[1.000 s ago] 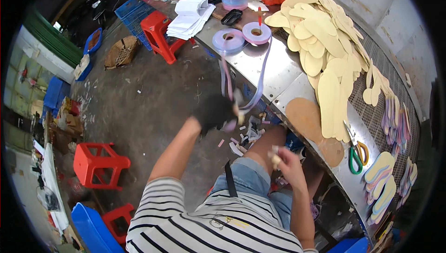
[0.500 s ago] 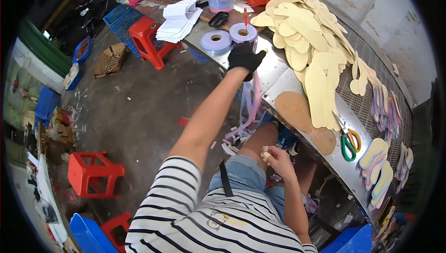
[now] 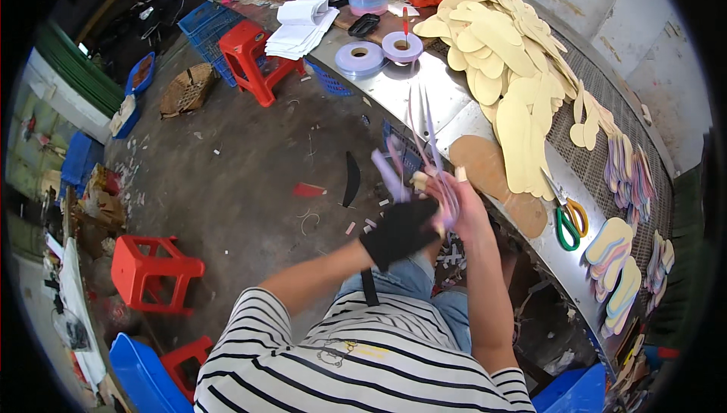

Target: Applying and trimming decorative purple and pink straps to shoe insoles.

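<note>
Metal bench (image 3: 424,98): hands (image 3: 424,212) now rejoined.

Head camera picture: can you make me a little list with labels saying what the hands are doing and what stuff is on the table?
left hand: in a black glove, grip on the purple ribbon strips
right hand: bare, also on the strips
ribbon rolls: two, lilac, on the metal table
sole cut-outs: cream pile, right of the rolls
scissors: green and yellow handles, at the table edge
stool: red, on the floor
</note>
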Motion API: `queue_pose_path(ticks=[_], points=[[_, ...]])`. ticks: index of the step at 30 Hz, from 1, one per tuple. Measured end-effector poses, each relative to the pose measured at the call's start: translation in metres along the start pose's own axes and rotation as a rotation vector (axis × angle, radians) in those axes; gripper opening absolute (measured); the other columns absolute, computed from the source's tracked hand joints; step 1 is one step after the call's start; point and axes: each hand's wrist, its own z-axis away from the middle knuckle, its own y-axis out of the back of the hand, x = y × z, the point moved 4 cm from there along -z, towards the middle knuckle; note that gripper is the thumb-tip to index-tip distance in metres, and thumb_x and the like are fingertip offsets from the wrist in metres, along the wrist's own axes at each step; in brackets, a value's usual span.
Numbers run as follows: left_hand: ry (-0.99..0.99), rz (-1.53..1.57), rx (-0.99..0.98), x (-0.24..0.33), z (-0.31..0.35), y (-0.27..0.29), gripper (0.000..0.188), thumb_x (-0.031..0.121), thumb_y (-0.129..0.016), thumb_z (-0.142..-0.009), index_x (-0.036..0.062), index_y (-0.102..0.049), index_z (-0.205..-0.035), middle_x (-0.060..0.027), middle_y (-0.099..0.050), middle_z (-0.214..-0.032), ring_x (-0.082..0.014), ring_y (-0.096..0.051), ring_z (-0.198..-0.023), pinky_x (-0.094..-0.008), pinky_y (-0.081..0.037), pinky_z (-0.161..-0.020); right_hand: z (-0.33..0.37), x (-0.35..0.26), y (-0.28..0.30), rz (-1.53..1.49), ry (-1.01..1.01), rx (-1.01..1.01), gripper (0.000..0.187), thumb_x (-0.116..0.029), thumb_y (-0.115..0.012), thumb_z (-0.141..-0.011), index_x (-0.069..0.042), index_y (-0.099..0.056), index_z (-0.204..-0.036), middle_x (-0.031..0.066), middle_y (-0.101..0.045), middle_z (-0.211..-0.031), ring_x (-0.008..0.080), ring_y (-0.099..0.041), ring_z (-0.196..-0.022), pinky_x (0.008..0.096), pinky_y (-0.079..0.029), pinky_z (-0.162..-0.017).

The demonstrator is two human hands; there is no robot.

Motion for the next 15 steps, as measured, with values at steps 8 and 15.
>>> queue_pose_path(ticks=[8,15], points=[[0.507,1.063,-0.632,0.006,-0.026,-0.052,0.034,0.041,-0.057,-0.088,0.01,-0.06,-0.102,-0.0033,-0.061,-0.094,-0.0052,-0.056,-0.086,-0.0205,-0.046,-0.074,0.186,-0.046,-0.044,0.886,0.181,0.204,0.044,-0.018,-0.062,-0.081,-0.001,-0.05,-0.12,-0.0024,-0.051,-0.072,0.005,-0.044,-0.048,0.0195,-0.033,-0.041],[0.289,2.348,-0.15,0.06,-0.13,-0.057,0.038,0.035,-0.054,-0.088,0.0054,-0.056,-0.112,-0.0026,-0.062,-0.086,-0.0233,-0.057,-0.092,-0.0477,-0.04,-0.093,0.413,-0.105,-0.043,0.995,0.2,0.643,0.057,-0.027,-0.071,-0.072,0.0,-0.05,-0.119,0.0083,-0.06,-0.097,0.0116,-0.058,-0.081,0.0237,-0.047,-0.068]])
